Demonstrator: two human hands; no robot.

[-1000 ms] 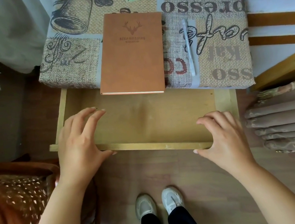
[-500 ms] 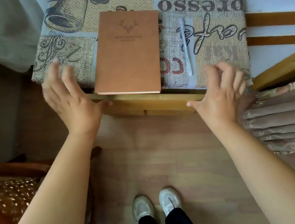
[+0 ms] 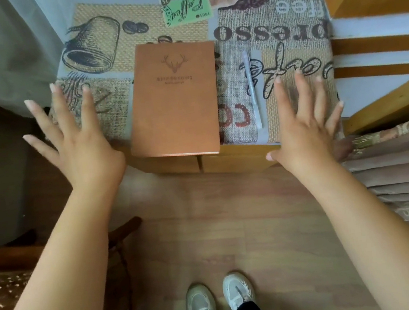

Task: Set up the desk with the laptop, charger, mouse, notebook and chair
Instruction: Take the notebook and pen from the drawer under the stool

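both hands, left hand [image 3: 79,148] and right hand [image 3: 302,128], spread open and empty, flank the notebook [image 3: 173,98], its long axis pointing away, left slightly nearer.

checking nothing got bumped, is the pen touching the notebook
Apart. The head view shows a strip of printed tablecloth between the pen and the notebook along their whole length.

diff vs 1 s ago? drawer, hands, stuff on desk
The drawer went from pulled out to pushed shut. Both hands let go of its front: left hand and right hand are now open, fingers spread, above the desk edge. Notebook and pen stayed put.
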